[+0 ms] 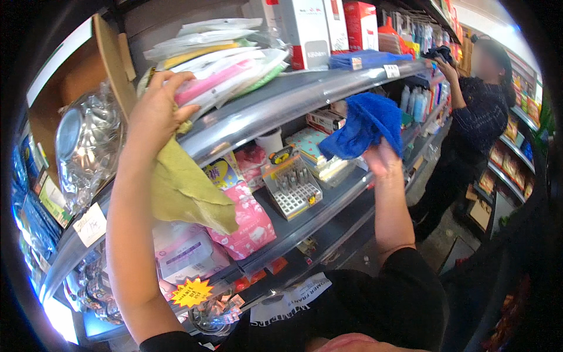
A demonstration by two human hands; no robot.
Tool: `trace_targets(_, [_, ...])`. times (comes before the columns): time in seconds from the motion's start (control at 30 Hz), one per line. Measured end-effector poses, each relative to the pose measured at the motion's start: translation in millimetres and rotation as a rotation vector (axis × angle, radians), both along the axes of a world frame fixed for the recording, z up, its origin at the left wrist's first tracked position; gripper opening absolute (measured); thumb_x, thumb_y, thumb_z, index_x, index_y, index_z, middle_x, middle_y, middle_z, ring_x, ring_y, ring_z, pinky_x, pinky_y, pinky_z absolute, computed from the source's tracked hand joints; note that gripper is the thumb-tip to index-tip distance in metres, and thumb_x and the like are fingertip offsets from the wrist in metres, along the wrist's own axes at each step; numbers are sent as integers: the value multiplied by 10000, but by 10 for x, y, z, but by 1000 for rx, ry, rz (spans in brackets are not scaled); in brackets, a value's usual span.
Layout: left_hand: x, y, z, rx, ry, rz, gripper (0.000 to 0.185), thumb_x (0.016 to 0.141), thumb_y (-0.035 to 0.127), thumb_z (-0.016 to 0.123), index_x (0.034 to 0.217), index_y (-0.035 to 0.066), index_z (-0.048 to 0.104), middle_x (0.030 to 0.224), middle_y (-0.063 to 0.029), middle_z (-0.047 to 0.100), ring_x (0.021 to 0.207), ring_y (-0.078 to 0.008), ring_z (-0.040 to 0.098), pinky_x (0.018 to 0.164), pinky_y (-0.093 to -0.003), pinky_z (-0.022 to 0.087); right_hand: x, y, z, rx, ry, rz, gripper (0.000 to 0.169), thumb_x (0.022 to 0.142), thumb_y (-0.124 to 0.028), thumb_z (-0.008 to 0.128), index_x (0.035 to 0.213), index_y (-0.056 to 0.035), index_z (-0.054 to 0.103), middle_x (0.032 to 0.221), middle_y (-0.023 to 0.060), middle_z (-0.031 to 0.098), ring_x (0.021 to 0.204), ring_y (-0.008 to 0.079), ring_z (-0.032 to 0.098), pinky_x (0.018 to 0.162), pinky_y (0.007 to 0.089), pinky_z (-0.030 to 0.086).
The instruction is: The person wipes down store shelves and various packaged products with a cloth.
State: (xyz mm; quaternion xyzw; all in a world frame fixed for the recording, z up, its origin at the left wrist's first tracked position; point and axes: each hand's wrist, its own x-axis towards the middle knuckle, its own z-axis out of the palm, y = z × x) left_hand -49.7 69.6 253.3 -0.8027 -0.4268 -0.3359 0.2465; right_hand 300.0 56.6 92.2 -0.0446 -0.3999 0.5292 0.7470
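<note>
My left hand (163,99) is at the front of the upper shelf with its fingers curled. From it an olive-green cloth (189,189) hangs down past the shelf edge. Those fingers also lie against a pink packet (215,81) in a stack of flat plastic-wrapped packs (228,48). On the other side, my right hand (383,158) holds a bunched blue cloth (374,125) in front of the lower shelf. The cloth covers most of its fingers. Under the olive cloth sits a pink pack (248,224) on the lower shelf.
A cardboard box (83,61) with a plastic-wrapped metal item (83,145) stands at left. White-and-red boxes (310,35) and flat blue items (365,59) share the upper shelf. Below is a small display box (292,185). Another person (479,105) stands at right, hands raised to the shelf.
</note>
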Motion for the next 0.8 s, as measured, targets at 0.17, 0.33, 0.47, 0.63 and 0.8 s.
trace_targets(0.17, [43, -36, -16, 56, -20, 96, 388, 732, 168, 649, 1097, 126, 524, 1101, -92, 481, 899, -264, 533, 769, -328, 430, -234, -93, -328, -146, 73, 18, 529, 816, -371, 544, 1199, -18, 450, 1235, 117, 469, 1122, 251, 455, 983, 412, 332])
trace_targets(0.33, [-8, -81, -38, 335, -51, 58, 359, 771, 226, 615, 1111, 150, 527, 1127, -92, 472, 975, -250, 518, 809, -335, 430, -220, -237, -624, 94, -74, 204, 521, 806, -337, 572, 1200, -21, 444, 1171, 130, 504, 1064, 237, 491, 896, 373, 416])
trace_targets(0.47, [-81, -393, 25, 730, -11, -97, 284, 781, 217, 611, 1056, 163, 568, 1075, -75, 523, 937, -226, 542, 775, -328, 452, -39, -297, -1074, -163, -596, -284, 349, 767, -102, 612, 1096, -46, 509, 1001, 69, 545, 922, 157, 528, 812, 281, 431])
trace_targets(0.63, [81, -1085, -540, 608, -7, -435, 236, 626, 22, 655, 858, 58, 627, 847, -69, 601, 854, -231, 562, 734, -332, 451, 237, -519, -1699, -472, -318, -327, 248, 782, -83, 594, 1020, -41, 534, 902, 50, 561, 807, 144, 544, 715, 283, 466])
trace_targets(0.8, [326, -1139, -1469, -373, -100, -558, 74, 716, 88, 625, 788, 70, 620, 727, -81, 589, 679, -235, 577, 613, -334, 457, 252, -544, -1720, -498, -810, -516, 211, 758, -113, 639, 944, -54, 561, 873, 36, 573, 797, 114, 535, 729, 261, 441])
